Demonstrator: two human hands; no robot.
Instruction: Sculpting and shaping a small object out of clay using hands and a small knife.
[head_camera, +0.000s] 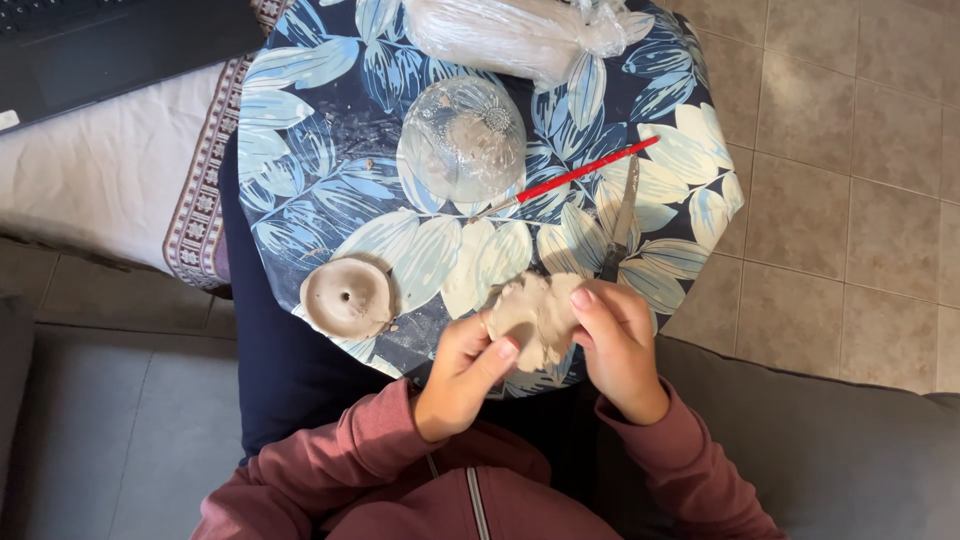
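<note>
Both of my hands hold a flattened lump of grey clay (535, 312) just above the near edge of a round table covered with a blue leaf-patterned cloth (320, 180). My left hand (462, 370) grips its left side with the thumb pressed on top. My right hand (615, 345) pinches its right edge with thumb and fingers. A small grey clay dish with a hole in its middle (346, 297) sits on the cloth to the left of my hands.
An upturned clear glass bowl (462, 138) stands mid-table. A red-handled brush (575, 176) and a metal knife (622, 222) lie right of it. A plastic-wrapped block (510, 35) lies at the far edge. A laptop (100, 45) rests at top left. Tiled floor (850, 200) lies to the right.
</note>
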